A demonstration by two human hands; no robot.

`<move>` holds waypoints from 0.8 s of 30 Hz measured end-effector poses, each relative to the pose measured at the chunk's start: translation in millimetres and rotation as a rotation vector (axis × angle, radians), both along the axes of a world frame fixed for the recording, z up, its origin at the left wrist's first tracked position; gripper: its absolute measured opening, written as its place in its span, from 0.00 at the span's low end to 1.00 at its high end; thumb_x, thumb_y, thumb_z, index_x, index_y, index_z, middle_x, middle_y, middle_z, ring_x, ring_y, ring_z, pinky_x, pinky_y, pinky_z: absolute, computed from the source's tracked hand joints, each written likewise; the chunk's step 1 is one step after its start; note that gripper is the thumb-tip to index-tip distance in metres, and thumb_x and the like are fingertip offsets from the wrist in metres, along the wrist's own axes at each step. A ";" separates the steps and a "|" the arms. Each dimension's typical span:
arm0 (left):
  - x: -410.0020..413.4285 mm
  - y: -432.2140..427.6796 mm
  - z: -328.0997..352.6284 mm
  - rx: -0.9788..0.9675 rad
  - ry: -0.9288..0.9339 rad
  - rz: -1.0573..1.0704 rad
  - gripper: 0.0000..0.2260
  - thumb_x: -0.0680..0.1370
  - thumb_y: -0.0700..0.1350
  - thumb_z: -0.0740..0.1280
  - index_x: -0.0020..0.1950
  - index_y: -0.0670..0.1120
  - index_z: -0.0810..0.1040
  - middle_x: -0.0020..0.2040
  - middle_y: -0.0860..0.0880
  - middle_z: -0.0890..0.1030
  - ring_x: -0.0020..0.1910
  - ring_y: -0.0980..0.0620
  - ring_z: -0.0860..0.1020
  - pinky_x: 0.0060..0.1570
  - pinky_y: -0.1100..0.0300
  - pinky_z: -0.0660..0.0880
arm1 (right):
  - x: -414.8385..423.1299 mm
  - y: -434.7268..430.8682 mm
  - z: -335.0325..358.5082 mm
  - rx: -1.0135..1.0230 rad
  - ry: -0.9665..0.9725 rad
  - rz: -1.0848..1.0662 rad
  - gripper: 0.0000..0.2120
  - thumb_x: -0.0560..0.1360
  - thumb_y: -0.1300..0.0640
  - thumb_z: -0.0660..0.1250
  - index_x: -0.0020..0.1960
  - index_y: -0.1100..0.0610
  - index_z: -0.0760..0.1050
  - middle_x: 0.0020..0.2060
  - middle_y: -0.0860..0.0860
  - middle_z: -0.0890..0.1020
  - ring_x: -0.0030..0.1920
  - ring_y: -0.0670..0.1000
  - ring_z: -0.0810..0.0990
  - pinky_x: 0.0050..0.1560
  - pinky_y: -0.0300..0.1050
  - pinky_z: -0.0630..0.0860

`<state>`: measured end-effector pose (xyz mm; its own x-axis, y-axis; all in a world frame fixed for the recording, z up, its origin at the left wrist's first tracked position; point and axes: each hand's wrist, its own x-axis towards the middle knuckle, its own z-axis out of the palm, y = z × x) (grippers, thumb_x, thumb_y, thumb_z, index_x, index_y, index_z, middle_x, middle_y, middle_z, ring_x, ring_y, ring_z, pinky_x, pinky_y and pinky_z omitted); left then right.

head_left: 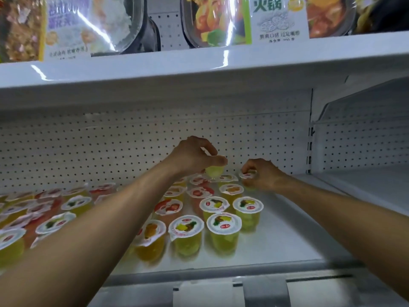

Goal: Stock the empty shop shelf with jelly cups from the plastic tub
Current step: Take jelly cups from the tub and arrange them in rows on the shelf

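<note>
Several jelly cups (224, 233) with fruit-printed white lids stand in rows on the white shelf (285, 238), yellow, green, orange and red. My left hand (194, 156) reaches to the back of the shelf and is shut on a pale green jelly cup (214, 171), held just above the back row. To its right, my right hand (261, 173) grips a jelly cup (247, 174) by its lid rim, low at the shelf's back. The plastic tub is out of view.
A white pegboard wall (132, 140) backs the shelf. An upper shelf (199, 63) overhead carries packaged meal trays (217, 21). At right an adjoining shelf bay (363, 178) sits behind an upright. A price rail (221, 289) runs along the front edge.
</note>
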<state>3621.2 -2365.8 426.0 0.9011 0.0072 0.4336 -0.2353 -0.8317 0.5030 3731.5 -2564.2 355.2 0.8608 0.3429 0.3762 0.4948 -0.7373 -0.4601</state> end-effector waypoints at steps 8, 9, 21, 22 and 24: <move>3.0 -8.3 -2.1 0.038 0.045 -0.002 0.18 0.68 0.62 0.74 0.49 0.52 0.78 0.46 0.52 0.82 0.36 0.55 0.83 0.47 0.55 0.80 | -21.1 -13.1 20.0 -0.029 0.039 0.044 0.23 0.71 0.52 0.73 0.64 0.47 0.74 0.66 0.50 0.72 0.64 0.51 0.72 0.55 0.39 0.69; 3.0 -10.1 -1.4 0.035 0.051 0.001 0.18 0.68 0.62 0.75 0.49 0.52 0.78 0.46 0.52 0.82 0.36 0.55 0.83 0.47 0.55 0.80 | -29.8 -14.5 27.3 0.038 0.043 0.089 0.24 0.70 0.53 0.74 0.65 0.45 0.73 0.67 0.50 0.71 0.65 0.51 0.71 0.55 0.39 0.69; -11.4 -41.0 -3.2 -0.113 0.064 -0.136 0.20 0.72 0.60 0.72 0.55 0.49 0.76 0.48 0.51 0.82 0.43 0.52 0.83 0.49 0.54 0.80 | -85.1 -11.5 44.6 0.374 0.122 0.328 0.23 0.68 0.63 0.76 0.60 0.54 0.75 0.51 0.53 0.82 0.49 0.51 0.83 0.50 0.47 0.82; -12.5 -40.1 -6.0 -0.085 0.063 -0.135 0.18 0.73 0.60 0.71 0.56 0.50 0.76 0.50 0.51 0.81 0.45 0.52 0.82 0.49 0.56 0.79 | -82.1 -15.2 41.2 0.352 0.101 0.287 0.24 0.68 0.62 0.77 0.61 0.53 0.74 0.51 0.54 0.82 0.49 0.52 0.83 0.50 0.46 0.82; -13.5 -35.9 -12.6 0.015 0.058 -0.134 0.14 0.75 0.58 0.69 0.55 0.51 0.79 0.52 0.52 0.81 0.48 0.53 0.80 0.49 0.58 0.78 | -74.7 -23.9 30.9 0.311 0.073 0.195 0.25 0.67 0.61 0.78 0.61 0.52 0.73 0.51 0.53 0.80 0.49 0.51 0.81 0.48 0.44 0.81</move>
